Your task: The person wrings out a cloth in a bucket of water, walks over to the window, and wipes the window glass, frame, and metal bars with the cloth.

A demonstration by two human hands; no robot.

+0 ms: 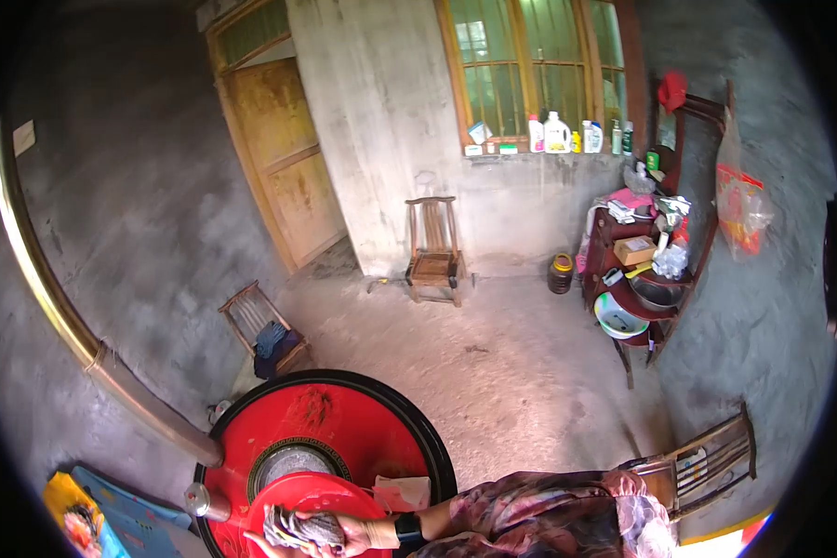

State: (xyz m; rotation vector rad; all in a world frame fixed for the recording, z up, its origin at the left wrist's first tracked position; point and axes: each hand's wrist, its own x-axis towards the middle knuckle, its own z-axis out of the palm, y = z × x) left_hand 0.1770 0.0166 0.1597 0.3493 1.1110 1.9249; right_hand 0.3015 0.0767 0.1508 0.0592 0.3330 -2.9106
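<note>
Cloth (pixel 299 528) in the grip of the right hand (pixel 352 537), above the red basin (pixel 321 489).

Clock face with twelve at the top of the view; the cloth, grey and striped, lies at nine o'clock from the right palm, touching it; its long axis runs roughly from ten to four, the lower end lodged in the hand; the right fingers are curled closely about that end, with no visible gap. The left hand (pixel 266 548) shows only in part, at seven o'clock from the cloth and close against it; how far its fingers are open, and whether they grip, cannot be told; which hand is nearer is likewise unclear, though the right plainly has contact. The cup (pixel 208 503) stands at ten o'clock, apart; the paper (pixel 405 494), at two.
</note>
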